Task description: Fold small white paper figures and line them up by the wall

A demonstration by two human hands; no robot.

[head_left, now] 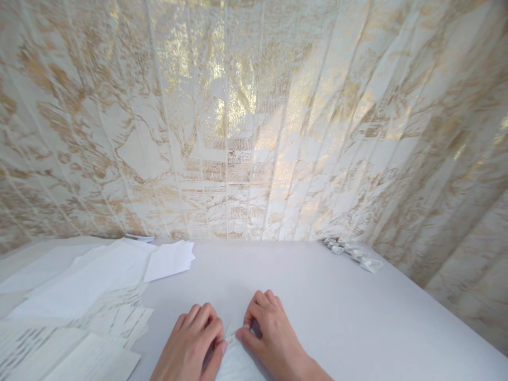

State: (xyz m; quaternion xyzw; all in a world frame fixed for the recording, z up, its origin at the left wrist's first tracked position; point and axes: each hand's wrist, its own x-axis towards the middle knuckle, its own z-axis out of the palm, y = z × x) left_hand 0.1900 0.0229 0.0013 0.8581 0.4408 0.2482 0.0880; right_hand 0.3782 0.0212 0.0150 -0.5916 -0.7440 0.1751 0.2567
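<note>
A white sheet of paper (238, 362) with faint writing near its top lies on the table at the bottom middle, its lower part cut off by the picture edge. My left hand (194, 338) is at its left side, fingers curled and thumb against the index finger at the paper's edge. On the opposite side, my right hand (270, 325) bends its fingers down, with thumb and index finger closed at the upper right edge of the sheet. Both hands rest close to the tabletop with a small gap between them.
Loose blank sheets (95, 270) and written sheets (79, 338) overlap on the left of the white table (357, 328). A smaller paper stack (170, 259) is beside them. Small folded paper pieces (353, 255) form a row at the back right. A patterned curtain (246, 132) hangs behind.
</note>
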